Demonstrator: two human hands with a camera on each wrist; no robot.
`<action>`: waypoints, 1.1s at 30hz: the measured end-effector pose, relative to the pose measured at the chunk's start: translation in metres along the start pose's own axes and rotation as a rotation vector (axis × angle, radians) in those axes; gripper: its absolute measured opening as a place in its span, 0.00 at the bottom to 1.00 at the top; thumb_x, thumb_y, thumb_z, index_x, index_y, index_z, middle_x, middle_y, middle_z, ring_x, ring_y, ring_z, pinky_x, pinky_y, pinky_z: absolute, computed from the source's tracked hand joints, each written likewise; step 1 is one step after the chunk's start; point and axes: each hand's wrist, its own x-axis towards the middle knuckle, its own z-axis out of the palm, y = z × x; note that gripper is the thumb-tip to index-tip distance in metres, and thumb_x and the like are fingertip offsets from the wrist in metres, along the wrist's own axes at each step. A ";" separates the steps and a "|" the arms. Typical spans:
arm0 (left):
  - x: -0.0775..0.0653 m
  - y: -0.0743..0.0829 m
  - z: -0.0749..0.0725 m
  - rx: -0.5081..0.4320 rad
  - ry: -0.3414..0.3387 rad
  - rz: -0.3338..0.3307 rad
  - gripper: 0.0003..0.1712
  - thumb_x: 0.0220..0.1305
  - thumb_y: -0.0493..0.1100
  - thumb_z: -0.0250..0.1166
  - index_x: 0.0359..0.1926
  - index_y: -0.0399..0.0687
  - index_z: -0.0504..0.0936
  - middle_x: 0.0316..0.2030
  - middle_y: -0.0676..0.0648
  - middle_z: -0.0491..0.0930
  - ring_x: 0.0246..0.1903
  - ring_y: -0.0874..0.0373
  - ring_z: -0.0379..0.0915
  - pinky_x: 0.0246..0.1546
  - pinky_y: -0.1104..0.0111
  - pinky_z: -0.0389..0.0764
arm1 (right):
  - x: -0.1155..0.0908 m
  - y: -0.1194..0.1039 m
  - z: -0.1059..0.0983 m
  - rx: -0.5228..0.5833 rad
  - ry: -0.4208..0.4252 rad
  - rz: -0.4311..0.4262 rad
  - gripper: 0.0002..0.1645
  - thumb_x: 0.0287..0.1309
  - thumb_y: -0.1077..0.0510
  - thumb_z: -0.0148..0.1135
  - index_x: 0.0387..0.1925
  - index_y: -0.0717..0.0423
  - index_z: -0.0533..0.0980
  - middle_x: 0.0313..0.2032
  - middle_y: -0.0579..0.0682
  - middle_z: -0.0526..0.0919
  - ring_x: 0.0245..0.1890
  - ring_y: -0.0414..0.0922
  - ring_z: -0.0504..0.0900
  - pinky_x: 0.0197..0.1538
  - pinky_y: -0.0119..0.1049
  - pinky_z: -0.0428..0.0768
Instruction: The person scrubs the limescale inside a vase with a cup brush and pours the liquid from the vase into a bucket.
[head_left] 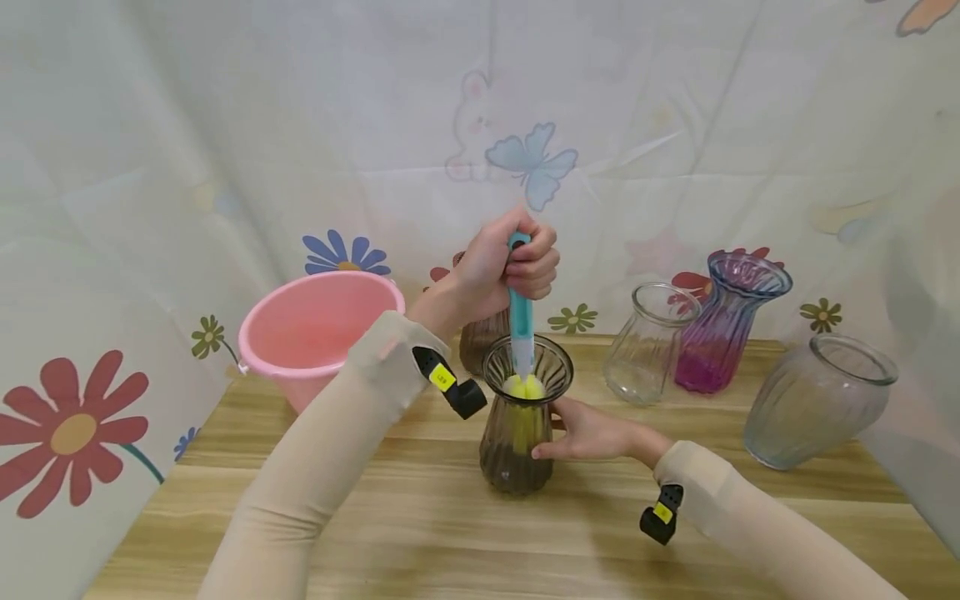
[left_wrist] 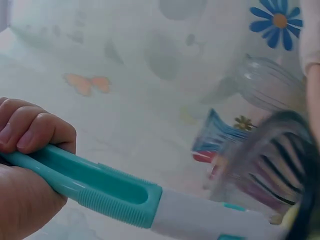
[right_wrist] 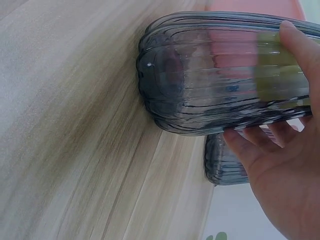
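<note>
A ribbed smoky-grey glass vase (head_left: 516,454) stands upright near the middle of the table. My left hand (head_left: 517,258) grips the teal handle of a bottle brush (head_left: 521,312) above it. Through the glass shows the brush's yellow sponge head, inside the vase's neck and upper body. In the left wrist view, curled fingers (left_wrist: 47,131) wrap the handle's end, and the white shaft runs toward the dark rim. My right hand (head_left: 592,432) holds the vase's right side, with the thumb on the near side and the fingers around the back, as the right wrist view (right_wrist: 285,160) shows.
Left of the vase sits a pink bucket (head_left: 318,325). Behind it is a second dark vase (head_left: 480,346), partly hidden by my left arm. To the right stand a clear glass vase (head_left: 637,367), a purple-blue vase (head_left: 716,342) and a wide pale glass vase (head_left: 813,412). A patterned curtain hangs behind the table.
</note>
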 end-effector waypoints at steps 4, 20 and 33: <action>-0.003 -0.023 -0.006 0.008 0.016 -0.035 0.19 0.54 0.37 0.33 0.08 0.51 0.51 0.06 0.56 0.51 0.08 0.62 0.43 0.14 0.70 0.45 | 0.001 0.001 0.000 -0.011 0.003 -0.022 0.44 0.51 0.53 0.66 0.64 0.60 0.55 0.62 0.57 0.64 0.62 0.51 0.65 0.61 0.45 0.67; -0.009 -0.068 -0.022 0.084 0.004 -0.107 0.20 0.57 0.38 0.32 0.09 0.52 0.52 0.07 0.56 0.53 0.09 0.62 0.46 0.15 0.70 0.49 | 0.000 0.001 0.000 -0.011 0.003 -0.029 0.44 0.52 0.53 0.65 0.65 0.63 0.53 0.62 0.59 0.62 0.62 0.53 0.64 0.61 0.46 0.68; -0.009 -0.067 -0.021 0.060 0.002 -0.090 0.20 0.56 0.38 0.32 0.09 0.52 0.52 0.06 0.57 0.52 0.08 0.62 0.44 0.15 0.69 0.48 | 0.003 -0.004 -0.005 -0.019 -0.018 -0.001 0.42 0.53 0.52 0.64 0.64 0.61 0.55 0.61 0.57 0.64 0.62 0.53 0.65 0.62 0.48 0.66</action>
